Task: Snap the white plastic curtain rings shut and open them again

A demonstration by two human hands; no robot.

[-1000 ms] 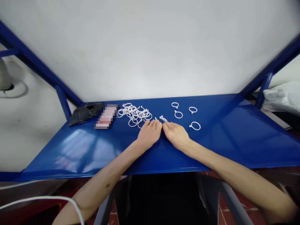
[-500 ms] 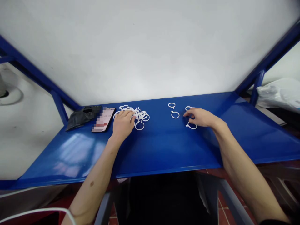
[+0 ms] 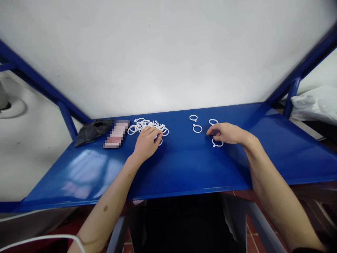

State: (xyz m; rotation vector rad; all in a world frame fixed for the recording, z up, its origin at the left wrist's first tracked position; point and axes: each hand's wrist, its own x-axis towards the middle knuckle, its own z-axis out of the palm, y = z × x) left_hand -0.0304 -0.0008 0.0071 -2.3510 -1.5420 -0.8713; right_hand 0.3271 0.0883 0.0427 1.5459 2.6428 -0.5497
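My left hand is over the near side of a heap of thin white rings, each with a small knob. Its thumb and forefinger come together at the heap's right part; what lies between the tips is hidden. Under the thumb, the right edge of a nearer white ring shows. To the right, my right hand rests low over the table, thumb and forefinger apart. A white ring lies just beyond it, and another ring is partly under it. Two more rings lie to its left.
The blue table meets a white wall at the back. Left of the heap lie a phone and a black plastic bag. Blue frame bars slope along both sides. A clear plastic bag sits at far right.
My left hand has shifted right across the heap, and its thumb and forefinger have drawn together. The ring under my right hand has turned, its knob now pointing nearer to me.
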